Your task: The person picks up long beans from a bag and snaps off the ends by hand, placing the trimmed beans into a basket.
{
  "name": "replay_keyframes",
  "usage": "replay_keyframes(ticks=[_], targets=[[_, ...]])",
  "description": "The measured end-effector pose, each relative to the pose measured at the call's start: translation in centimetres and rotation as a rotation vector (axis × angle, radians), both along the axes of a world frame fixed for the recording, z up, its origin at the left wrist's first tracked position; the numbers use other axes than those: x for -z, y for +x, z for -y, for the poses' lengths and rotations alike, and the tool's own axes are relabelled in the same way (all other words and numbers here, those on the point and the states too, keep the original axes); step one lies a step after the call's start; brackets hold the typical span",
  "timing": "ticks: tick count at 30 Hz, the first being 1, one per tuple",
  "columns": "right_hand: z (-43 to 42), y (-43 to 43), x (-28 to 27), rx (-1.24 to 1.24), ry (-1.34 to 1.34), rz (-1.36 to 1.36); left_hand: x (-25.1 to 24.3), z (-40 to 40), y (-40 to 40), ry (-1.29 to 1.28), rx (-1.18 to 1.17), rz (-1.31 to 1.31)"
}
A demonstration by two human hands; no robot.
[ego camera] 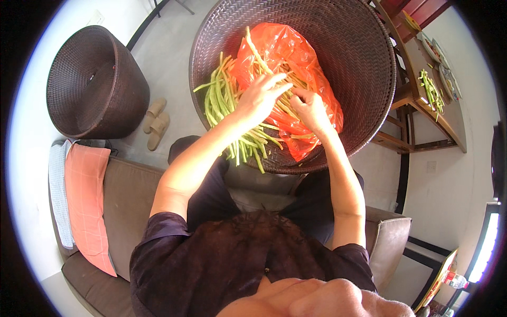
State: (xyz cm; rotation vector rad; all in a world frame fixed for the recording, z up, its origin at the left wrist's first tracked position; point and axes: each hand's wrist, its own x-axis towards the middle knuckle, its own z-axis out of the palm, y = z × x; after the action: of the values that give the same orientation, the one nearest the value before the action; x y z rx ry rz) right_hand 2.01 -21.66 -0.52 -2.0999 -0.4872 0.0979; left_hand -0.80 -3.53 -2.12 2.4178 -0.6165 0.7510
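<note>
A large dark woven round tub point(356, 79) stands before my knees. In it lies a crumpled red plastic bag point(285, 39), with long yellowish bean pods point(291, 109) in its opening. Green bean pods point(218, 99) are heaped along the tub's left side, some reaching over its near rim. My left hand point(259, 97) is above the bag's opening, fingers stretched to the right. One long pale pod point(255, 49) runs up and left from behind its fingers. Close by on the right, my right hand point(311, 109) has curled fingers at the yellowish pods. What lies between either hand's fingertips is hidden.
A second dark woven tub point(99, 87) stands at the left, near beige slippers point(157, 123). On the right, a wooden table point(416, 79) bears more green pods point(431, 93) and plates point(447, 81). The brown sofa point(130, 182) under me holds an orange cushion point(87, 198).
</note>
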Motion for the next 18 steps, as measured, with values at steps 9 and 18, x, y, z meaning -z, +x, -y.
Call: replay_keyframes(ticks=[9,18], targets=[[0.8,-0.8,-0.4,-0.12,-0.348,0.034,1.9,-0.3,0.6,0.082,0.174,-0.195],[0.8,-0.7,-0.2,-0.219,-0.16,0.363,1.9,0.0,0.6,-0.321,0.197,-0.357]])
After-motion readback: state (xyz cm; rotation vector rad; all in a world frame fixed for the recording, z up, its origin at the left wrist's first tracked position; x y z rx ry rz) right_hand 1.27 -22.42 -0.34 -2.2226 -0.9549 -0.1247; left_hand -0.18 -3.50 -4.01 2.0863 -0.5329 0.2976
